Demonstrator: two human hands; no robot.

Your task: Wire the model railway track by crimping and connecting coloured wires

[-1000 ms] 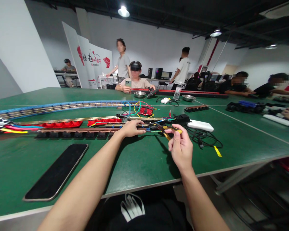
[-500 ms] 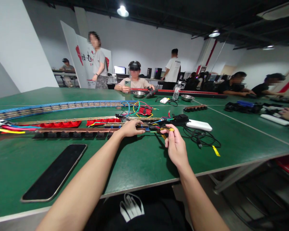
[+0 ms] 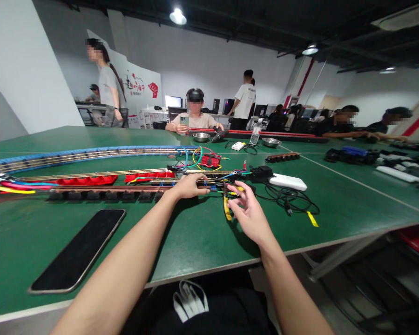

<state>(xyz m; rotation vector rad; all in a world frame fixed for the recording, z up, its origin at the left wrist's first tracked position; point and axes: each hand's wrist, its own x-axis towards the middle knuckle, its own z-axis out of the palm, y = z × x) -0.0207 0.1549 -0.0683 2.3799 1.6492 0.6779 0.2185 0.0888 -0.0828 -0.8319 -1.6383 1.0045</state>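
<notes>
My left hand [image 3: 191, 186] is curled over the right end of a brown-railed track section [image 3: 108, 189], thumb and forefinger apart around it. A blue piece and thin wires stick out past the thumb. My right hand [image 3: 250, 211] has its fingers on a pair of yellow-handled pliers [image 3: 226, 209]. The handles are spread, one pointing down toward the table edge and the other under my fingers. The dark jaws lie by the wires at the track end; what is between them is too small to tell.
A black phone [image 3: 78, 251] lies at the front left. Behind the track are red trays [image 3: 87, 180], a blue curved track [image 3: 91, 153] and a red wired part [image 3: 210, 161]. At right lie a white power bank [image 3: 289, 181] and coiled black cable [image 3: 295, 200]. A person [image 3: 195, 118] sits opposite.
The pliers' handles have spread apart and my right fingers have loosened and shifted slightly left. My left hand stays put. A standing person in the background has moved left.
</notes>
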